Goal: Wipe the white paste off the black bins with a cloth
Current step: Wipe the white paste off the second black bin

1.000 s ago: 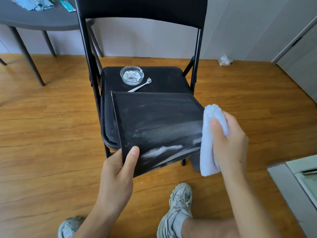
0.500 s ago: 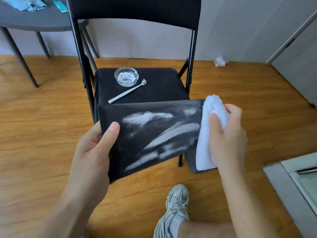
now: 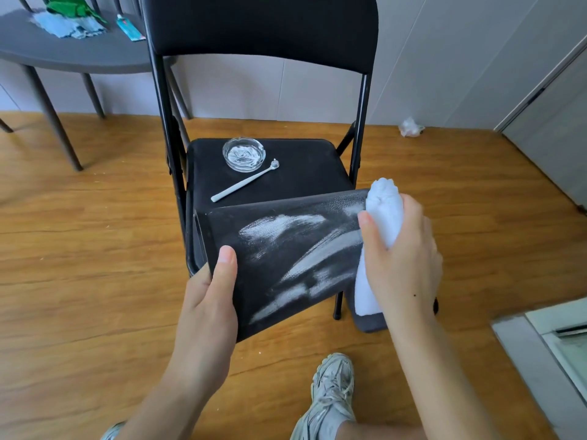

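A black bin [image 3: 254, 293] is held tilted in front of the folding chair, its broad side facing me. Several white paste streaks [image 3: 279, 227] run across that side. My left hand [image 3: 209, 300] grips the bin's lower left edge, thumb on the face. My right hand [image 3: 403, 265] holds a bunched white cloth [image 3: 382, 204] against the bin's right edge. The bin's right corner is hidden behind that hand and cloth.
On the black chair seat [image 3: 311, 173] sit a glass dish of white paste [image 3: 244, 154] and a white toothbrush [image 3: 244, 181]. A grey table [image 3: 73, 55] with cloths stands at the back left. My shoe [image 3: 333, 382] rests on the wood floor below.
The bin was turned, bringing a side with heavier paste streaks to face me. My left hand shifted its grip along the left edge. The cloth stays at the right edge.
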The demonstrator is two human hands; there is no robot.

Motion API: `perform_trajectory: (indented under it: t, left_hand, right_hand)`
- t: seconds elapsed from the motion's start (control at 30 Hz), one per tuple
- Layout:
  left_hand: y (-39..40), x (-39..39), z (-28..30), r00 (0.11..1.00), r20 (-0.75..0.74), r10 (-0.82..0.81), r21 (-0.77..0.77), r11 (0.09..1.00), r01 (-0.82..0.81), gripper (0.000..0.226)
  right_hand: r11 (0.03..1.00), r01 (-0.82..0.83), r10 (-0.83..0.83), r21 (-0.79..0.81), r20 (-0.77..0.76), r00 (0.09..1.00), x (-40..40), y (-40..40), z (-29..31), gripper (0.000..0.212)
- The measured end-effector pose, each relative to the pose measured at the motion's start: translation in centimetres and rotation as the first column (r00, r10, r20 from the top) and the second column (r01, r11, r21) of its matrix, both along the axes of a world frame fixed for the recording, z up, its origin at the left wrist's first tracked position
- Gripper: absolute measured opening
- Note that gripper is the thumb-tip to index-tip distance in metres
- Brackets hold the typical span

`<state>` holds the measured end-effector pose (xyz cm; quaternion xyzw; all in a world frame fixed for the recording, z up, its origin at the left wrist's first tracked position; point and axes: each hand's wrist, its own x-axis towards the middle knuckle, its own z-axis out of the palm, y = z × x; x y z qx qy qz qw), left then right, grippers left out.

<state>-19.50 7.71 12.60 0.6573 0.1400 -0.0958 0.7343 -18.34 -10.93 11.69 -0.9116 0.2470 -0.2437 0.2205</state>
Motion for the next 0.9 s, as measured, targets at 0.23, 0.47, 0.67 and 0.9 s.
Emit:
perform_trajectory:
  t: [0.23,0.47,0.67,0.9]
  left_hand:
    - [-0.1,0.7,-0.3,0.997,0.021,0.071,-0.016,0.997,-0.071,0.055]
    - [0.5,2.6,-1.0,0.997,0.029,0.070,-0.115,0.991,-0.066,0.048]
    - [0.6,3.3,-1.2,0.998,0.042,0.045,-0.081,0.996,-0.041,0.055]
    - [0.5,3.1,-0.8,0.998,0.018,0.065,-0.109,0.992,-0.063,0.047]
  right_hand:
    - [0.908,-0.398,0.411,-0.133,0.097,0.906,-0.9,8.3,0.7,0.035]
    - [0.961,-0.216,0.235,-0.176,0.097,0.967,0.6,1.7,-0.2,0.032]
    - [0.998,-0.065,0.065,0.001,0.035,0.997,0.0,-1.9,-0.5,0.035]
    - [0.999,-0.041,0.042,0.026,-0.010,0.999,0.3,-2.1,-0.3,0.035]
